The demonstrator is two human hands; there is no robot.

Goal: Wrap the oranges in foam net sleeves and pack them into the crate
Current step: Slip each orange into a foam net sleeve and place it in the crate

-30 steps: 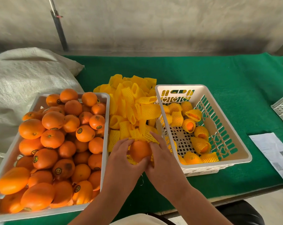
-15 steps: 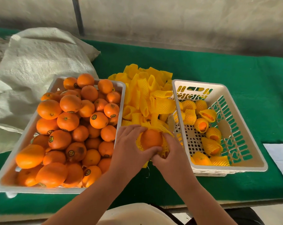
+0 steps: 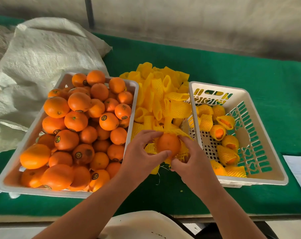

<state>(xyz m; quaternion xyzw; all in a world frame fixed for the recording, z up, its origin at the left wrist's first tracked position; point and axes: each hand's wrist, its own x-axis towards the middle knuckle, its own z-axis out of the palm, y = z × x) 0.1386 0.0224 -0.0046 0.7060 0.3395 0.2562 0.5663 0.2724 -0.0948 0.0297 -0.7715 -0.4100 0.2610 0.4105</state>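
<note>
Green felt covers the surface (image 3: pixel 232 80), with a woven white sack (image 3: pixel 42 54) slumped at far left. Between a white tray (image 3: pixel 13 171) heaped with glossy oranges and a perforated crate (image 3: pixel 267 163) holding netted ones lies a pile of yellow foam net sleeves (image 3: pixel 163 97). Both the left hand (image 3: pixel 141 157) and right hand (image 3: pixel 193 163) curl round one orange (image 3: pixel 168 144), half sleeved, before the pile.

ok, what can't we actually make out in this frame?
Head view only:
- Foam net sleeve: how far it covers the held orange; the left hand and right hand hide its underside.
- Crate of unwrapped oranges: lower layers buried under the top fruit.
- Orange stickers: print too small to read.
- Paper sheet: cut off by the right edge.
- Sack: contents hidden, left part cut off.
</note>
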